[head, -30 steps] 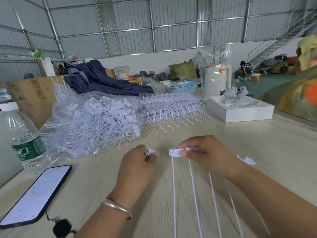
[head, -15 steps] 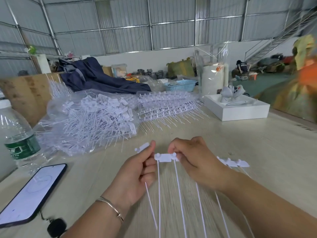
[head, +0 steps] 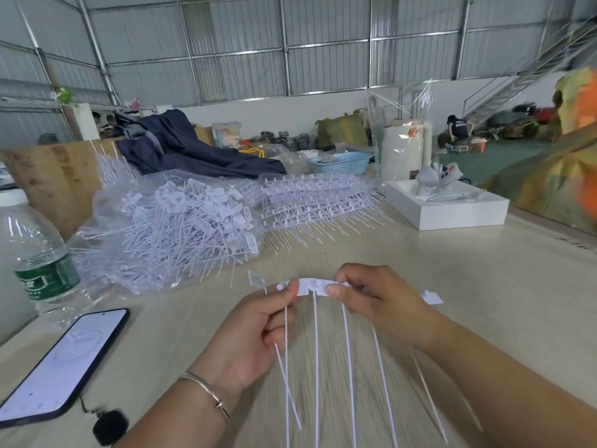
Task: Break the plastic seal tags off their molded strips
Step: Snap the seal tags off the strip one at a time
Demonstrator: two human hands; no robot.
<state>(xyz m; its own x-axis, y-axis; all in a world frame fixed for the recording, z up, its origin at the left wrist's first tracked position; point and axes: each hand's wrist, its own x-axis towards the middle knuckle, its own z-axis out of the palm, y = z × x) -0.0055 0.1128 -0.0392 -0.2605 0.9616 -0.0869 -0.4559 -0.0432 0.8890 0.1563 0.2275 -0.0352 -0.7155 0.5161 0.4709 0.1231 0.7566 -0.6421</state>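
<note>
Both hands hover low over the table, the left hand and right hand pinching opposite ends of a white tag strip, bare wood between them and the heaped tags behind.

two hands, one bottle, one phone.

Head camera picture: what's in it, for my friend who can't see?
Two hands, left hand and right hand, pinch a white strip of seal tags above a table. Behind lie a bag of loose tags, a water bottle and a phone.
</note>
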